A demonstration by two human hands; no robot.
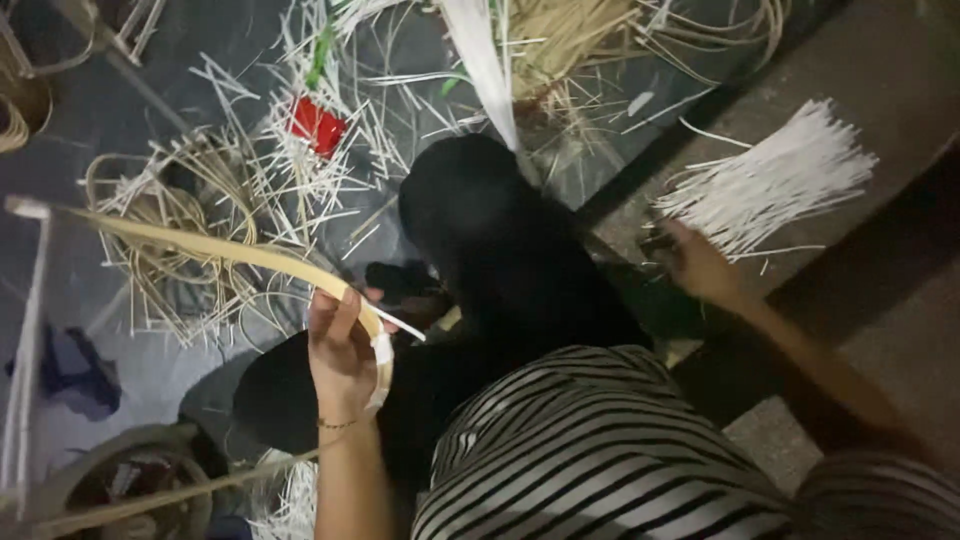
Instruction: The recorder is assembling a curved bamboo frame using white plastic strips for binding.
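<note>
Littered floor; left hand (340, 345) raised, grip pinching cane strip (200, 245); right hand (695, 262) outstretched, grip unclear, at white sticks (770, 175).

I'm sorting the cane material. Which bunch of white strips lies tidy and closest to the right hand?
The fanned white bundle on the concrete ledge, just beyond the right hand; the others lie scattered.

A long, flat cane strip (215, 250) — pale yellow, gently bowed — runs from the far left across to the left hand (343, 350), which grips it near one end, where white tape wraps it. The right hand (698, 264) rests at a fanned bundle of thin white sticks (770, 180) lying on the concrete ledge — touching its near ends.
</note>
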